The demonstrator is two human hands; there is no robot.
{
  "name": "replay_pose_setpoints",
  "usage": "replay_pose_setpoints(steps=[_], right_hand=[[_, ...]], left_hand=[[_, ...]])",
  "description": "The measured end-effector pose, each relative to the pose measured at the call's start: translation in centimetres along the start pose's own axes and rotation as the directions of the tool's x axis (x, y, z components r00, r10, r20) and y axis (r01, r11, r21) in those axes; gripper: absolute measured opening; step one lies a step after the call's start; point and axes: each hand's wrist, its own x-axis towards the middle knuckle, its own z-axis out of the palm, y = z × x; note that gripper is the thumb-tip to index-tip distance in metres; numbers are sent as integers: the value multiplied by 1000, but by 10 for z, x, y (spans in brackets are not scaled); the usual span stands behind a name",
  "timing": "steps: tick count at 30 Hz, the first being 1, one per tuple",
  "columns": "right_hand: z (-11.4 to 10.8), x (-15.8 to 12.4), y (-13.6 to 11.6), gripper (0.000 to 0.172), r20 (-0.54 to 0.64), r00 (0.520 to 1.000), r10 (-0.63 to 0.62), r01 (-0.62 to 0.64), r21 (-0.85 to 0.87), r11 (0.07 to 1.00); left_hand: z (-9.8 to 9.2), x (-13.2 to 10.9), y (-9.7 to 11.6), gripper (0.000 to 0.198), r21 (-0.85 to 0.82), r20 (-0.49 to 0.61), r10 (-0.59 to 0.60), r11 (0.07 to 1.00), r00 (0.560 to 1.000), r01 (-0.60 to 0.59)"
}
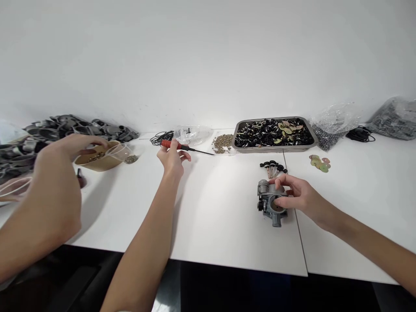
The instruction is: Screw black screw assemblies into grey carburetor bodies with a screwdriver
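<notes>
My left hand (173, 158) is closed around the red handle of a screwdriver (183, 147), whose dark shaft points right toward a pile of small brass-coloured screws (222, 143). On the right, my right hand (294, 194) grips a grey metal carburetor (272, 206) on the white table, thumb at its round opening and fingers over its top. Just behind the carburetor lie several small parts with black heads (273, 167). A metal tray (276, 150) of black parts and yellowish discs stands farther back.
At the left, another person's arm (48, 195) reaches over a tan container (99, 164) of small parts, beside a clear cup (119, 152). Dark grey parts (78, 125) are heaped behind. Coloured discs (320, 163) and plastic bags (394, 119) lie at the right.
</notes>
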Motion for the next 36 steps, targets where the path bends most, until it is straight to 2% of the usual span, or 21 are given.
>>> replay_pose_setpoints(steps=[12, 23, 36], right_hand=[[1, -2, 2, 21, -25, 1000, 9, -10, -23, 1000], [0, 0, 5, 25, -2, 1000, 7, -7, -5, 1000], [-1, 2, 7, 34, 61, 998, 21, -25, 61, 998]], left_hand=[[-1, -1, 0, 25, -20, -16, -21, 1000, 1000, 21], [0, -1, 1, 20, -110, -7, -26, 994, 1000, 25], [7, -12, 20, 16, -134, 18, 7, 991, 1000, -5]])
